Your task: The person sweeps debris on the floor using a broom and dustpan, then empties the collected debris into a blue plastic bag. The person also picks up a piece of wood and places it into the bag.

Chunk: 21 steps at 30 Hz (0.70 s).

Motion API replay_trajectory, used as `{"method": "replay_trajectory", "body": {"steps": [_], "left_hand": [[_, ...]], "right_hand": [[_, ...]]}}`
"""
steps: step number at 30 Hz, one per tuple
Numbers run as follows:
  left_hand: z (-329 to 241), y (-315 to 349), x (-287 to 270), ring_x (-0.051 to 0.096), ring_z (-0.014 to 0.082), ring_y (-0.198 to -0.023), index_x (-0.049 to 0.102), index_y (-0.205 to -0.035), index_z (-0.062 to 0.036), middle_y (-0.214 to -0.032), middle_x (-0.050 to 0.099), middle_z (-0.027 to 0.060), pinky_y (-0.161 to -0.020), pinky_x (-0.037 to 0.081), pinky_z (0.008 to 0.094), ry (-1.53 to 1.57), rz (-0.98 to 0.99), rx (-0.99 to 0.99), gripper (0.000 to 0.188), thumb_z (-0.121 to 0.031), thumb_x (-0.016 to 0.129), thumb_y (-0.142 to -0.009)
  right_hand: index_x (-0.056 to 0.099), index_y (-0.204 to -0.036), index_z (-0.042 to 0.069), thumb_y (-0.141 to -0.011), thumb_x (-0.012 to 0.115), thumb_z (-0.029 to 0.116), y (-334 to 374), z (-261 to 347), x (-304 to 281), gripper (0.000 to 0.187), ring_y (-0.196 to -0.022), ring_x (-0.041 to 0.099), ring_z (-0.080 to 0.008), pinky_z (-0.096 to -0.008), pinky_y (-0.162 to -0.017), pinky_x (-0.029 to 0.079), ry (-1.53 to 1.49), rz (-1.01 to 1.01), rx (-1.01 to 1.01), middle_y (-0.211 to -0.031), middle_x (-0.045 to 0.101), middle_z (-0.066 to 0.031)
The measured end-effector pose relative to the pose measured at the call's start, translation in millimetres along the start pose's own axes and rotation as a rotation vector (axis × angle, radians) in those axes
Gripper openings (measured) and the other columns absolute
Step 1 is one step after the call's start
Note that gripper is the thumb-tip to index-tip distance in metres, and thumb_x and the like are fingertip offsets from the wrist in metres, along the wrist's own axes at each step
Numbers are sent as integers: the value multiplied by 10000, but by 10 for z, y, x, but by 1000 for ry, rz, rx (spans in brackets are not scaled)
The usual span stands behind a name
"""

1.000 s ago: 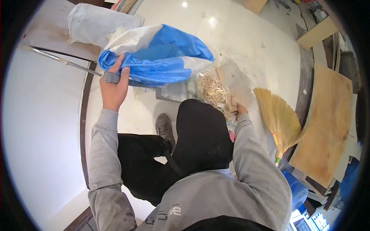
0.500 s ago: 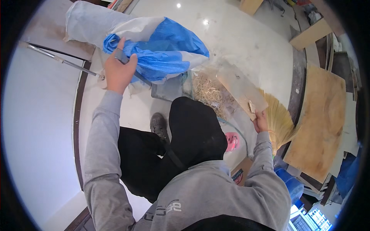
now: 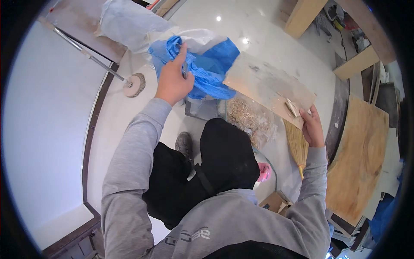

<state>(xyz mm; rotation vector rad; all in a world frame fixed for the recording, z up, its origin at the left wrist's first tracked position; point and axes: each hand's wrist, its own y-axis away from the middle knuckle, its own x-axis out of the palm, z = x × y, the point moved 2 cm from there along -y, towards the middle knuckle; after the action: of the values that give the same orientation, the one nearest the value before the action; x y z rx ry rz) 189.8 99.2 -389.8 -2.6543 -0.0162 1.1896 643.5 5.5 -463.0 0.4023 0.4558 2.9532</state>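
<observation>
My left hand (image 3: 174,80) grips the bunched edge of a blue and white woven sack (image 3: 215,84), its index finger stretched out along the rolled rim. A small grey piece shows beside the thumb, too little to name. At its near right end, a thin flat board (image 3: 271,88) is held in my right hand (image 3: 313,126), with pale wood scraps (image 3: 292,107) on it near the fingers. The board's other end meets the sack's right side at its opening. Below both lies a heap of curly wood shavings (image 3: 242,113) on the floor, next to a grey dustpan-like tray (image 3: 200,109).
A straw broom (image 3: 297,144) lies under my right forearm. Right of it stands a large wooden panel (image 3: 358,159) among stacked boards. A pole with a round brush (image 3: 135,85) rests at the left by the white wall. A pink object (image 3: 264,172) sits beside my knee.
The board has come up and leftward, its far end now at the sack. My left hand and the sack's edge have shifted right in view. The broom shows at a different angle.
</observation>
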Motion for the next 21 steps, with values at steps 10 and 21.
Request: {"method": "replay_trajectory", "body": {"steps": [10, 21], "left_hand": [[-16, 100, -88, 617, 415, -831, 306, -1574, -124, -869, 606, 257, -833, 510, 448, 10, 66, 85, 879, -81, 638, -761], [69, -19, -123, 607, 390, -1170, 276, -1578, -69, -1268, 614, 279, -992, 475, 374, 126, 162, -220, 932, -95, 674, -736]], "right_hand": [[462, -1378, 23, -964, 602, 51, -575, 137, 430, 438, -997, 707, -203, -308, -814, 598, 81, 53, -111, -1162, 686, -155], [495, -1358, -1, -973, 611, 68, -490, 9, 803, 408, -886, 677, -130, -251, -712, 533, 310, 137, -203, -1076, 700, -89]]}}
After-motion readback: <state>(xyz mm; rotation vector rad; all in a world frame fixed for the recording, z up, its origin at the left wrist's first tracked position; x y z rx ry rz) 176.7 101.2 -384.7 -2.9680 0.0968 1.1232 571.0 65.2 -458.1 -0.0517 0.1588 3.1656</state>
